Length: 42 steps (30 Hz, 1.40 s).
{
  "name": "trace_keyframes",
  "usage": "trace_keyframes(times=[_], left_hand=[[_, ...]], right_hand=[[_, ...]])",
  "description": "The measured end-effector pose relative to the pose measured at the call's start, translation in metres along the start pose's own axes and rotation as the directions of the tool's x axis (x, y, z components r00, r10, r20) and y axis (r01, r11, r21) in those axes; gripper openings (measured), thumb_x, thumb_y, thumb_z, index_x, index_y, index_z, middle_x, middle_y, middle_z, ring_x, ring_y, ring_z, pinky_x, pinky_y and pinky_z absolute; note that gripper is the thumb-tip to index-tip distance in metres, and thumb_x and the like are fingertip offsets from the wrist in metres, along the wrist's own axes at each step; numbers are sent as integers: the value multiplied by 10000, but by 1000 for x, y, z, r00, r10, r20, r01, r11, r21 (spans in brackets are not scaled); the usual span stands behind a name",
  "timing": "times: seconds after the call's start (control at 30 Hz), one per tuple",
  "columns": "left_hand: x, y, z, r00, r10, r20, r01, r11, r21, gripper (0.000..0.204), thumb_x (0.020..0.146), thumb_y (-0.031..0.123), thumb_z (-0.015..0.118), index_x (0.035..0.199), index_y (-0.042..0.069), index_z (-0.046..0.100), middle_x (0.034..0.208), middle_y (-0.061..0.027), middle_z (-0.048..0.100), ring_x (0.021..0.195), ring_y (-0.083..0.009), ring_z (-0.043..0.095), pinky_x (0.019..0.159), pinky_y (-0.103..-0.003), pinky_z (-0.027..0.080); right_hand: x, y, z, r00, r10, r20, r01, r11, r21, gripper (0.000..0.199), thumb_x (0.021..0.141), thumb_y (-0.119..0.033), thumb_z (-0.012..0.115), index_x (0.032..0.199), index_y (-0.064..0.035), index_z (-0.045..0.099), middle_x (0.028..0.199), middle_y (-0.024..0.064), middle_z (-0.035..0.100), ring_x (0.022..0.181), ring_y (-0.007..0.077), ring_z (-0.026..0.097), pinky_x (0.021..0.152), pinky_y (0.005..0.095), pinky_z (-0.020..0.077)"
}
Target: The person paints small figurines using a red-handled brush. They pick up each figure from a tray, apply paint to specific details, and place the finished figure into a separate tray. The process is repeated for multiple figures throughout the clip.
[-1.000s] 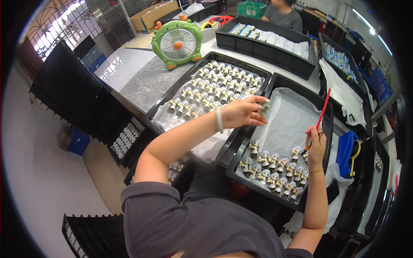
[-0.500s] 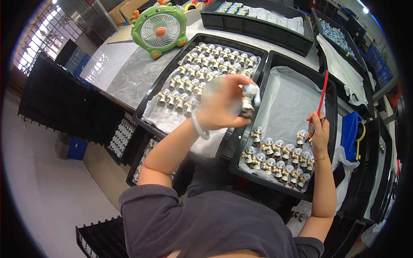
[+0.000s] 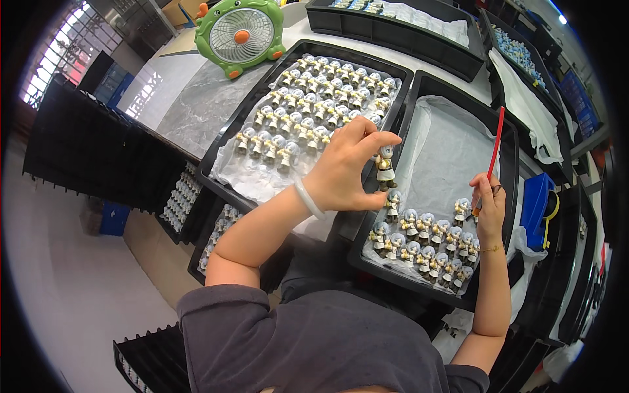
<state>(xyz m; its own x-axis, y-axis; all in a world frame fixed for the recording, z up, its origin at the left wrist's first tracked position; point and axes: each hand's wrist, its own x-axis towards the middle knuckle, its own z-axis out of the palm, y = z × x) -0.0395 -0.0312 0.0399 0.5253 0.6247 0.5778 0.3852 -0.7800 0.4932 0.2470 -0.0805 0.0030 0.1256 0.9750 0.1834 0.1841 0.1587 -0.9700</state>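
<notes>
My left hand (image 3: pixel 347 164), a white bangle at its wrist, grips a small figurine (image 3: pixel 386 169) between thumb and fingers. The figurine has pale blue-grey hair and white-and-dark clothes. It is upright over the left side of the right-hand black tray (image 3: pixel 407 124), just above a standing figurine (image 3: pixel 392 204). A slim, red-handled tool like a paintbrush (image 3: pixel 497 141) is in my closed right hand (image 3: pixel 489 206), its lower end pointing down by a figurine (image 3: pixel 462 209) at the tray's right side. Similar figurines stand in rows at the tray's near end, on a pale liner sheet (image 3: pixel 445 150).
Left of it, another black tray (image 3: pixel 219 141) holds many matching figurines in rows. A green animal-shaped fan (image 3: pixel 241 39) stands behind. More black trays (image 3: pixel 393 36) lie at the back, and a blue tape dispenser (image 3: pixel 537 209) sits at the right.
My left hand has moved slightly right and down with the figurine, which is now more upright and closer to the standing ones. My right hand has barely moved.
</notes>
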Motion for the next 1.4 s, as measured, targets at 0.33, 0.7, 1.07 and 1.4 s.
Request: trace_keyframes(times=[0.33,0.7,1.07,1.4], left_hand=[[-2,-1,3,989,126,-82,-104,966,237,595,455,141,646,1035,130,512,873,-89,452,810,-255,445,662,-343,344],[5,-42,-57,944,-328,-43,324,942,-92,545,563,186,687,1030,74,429,925,-101,521,847,-242,536,784,-345,423],[-69,-86,-44,810,-254,529,20,913,409,542,559,66,657,1066,76,465,1055,-105,474,951,-290,494,809,-357,402],[-80,-88,-39,814,-293,502,-97,783,615,549,623,142,643,1127,124,426,1099,-84,453,1087,-257,404,897,-390,313]], right_hand=[[-1,-1,1,999,37,8,-37,998,42,270,892,-265,447,735,-54,512,538,-76,344,473,-3,285,429,168,210],[3,11,2,997,72,34,-72,997,-1,251,895,-269,440,747,-77,502,526,-85,340,445,-9,280,409,162,211],[0,11,2,999,29,38,-30,999,28,253,885,-244,463,731,-51,518,540,-88,315,480,-1,250,427,181,179],[-1,10,7,999,8,44,-8,1000,17,257,887,-237,457,714,-54,506,515,-92,302,449,-3,241,409,184,173]])
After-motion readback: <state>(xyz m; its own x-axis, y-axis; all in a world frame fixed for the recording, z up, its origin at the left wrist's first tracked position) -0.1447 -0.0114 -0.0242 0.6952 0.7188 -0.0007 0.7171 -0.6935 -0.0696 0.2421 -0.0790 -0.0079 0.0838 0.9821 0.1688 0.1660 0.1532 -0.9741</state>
